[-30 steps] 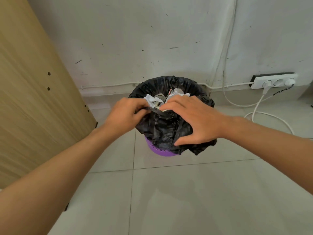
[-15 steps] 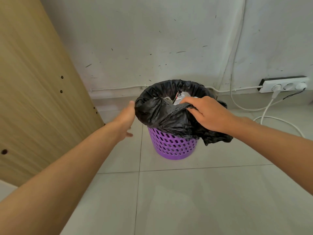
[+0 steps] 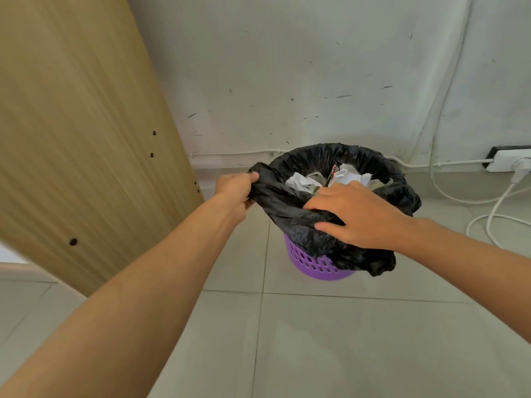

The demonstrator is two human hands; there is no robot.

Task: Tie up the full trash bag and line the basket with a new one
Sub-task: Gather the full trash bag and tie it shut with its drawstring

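While both hands [image 3: 298, 205] grip it | trash bag [image 3: 290, 214] untied

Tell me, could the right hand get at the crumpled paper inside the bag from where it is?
Probably yes. The right hand grips the black bag at its near rim, the crumpled paper lies just beyond its fingers, and the bag's mouth is open there. It would need to let go first.

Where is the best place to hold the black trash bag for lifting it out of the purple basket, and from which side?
Probably the loose rim of the black trash bag, taken from above. It is folded over the purple basket and hangs free. The left hand already grips its near-left edge; the right hand holds the front.
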